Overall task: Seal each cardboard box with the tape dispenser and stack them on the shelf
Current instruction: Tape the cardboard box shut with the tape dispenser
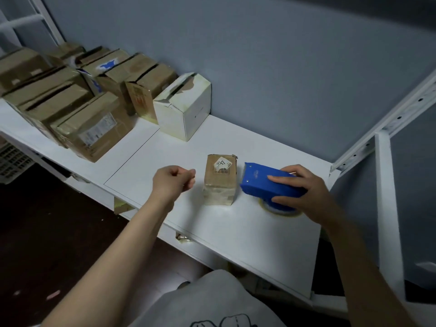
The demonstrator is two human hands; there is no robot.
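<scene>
The right hand (pixel 304 192) gripped the blue tape dispenser (pixel 266 182), which rested on the white shelf (pixel 259 244). Just left of it stood a small cardboard box (pixel 220 179). The left hand (pixel 173 179) hovered beside that, fingers curled, holding nothing. Beyond it stood a white box (pixel 182 106) and brown boxes (pixel 94 128).

A small box (pixel 220 179) is stood on the shelf (pixel 247 232). The tape dispenser (pixel 266 182) is set just right of it. At the far left, further boxes (pixel 82 109) are ranged against the wall (pixel 259 67).
</scene>
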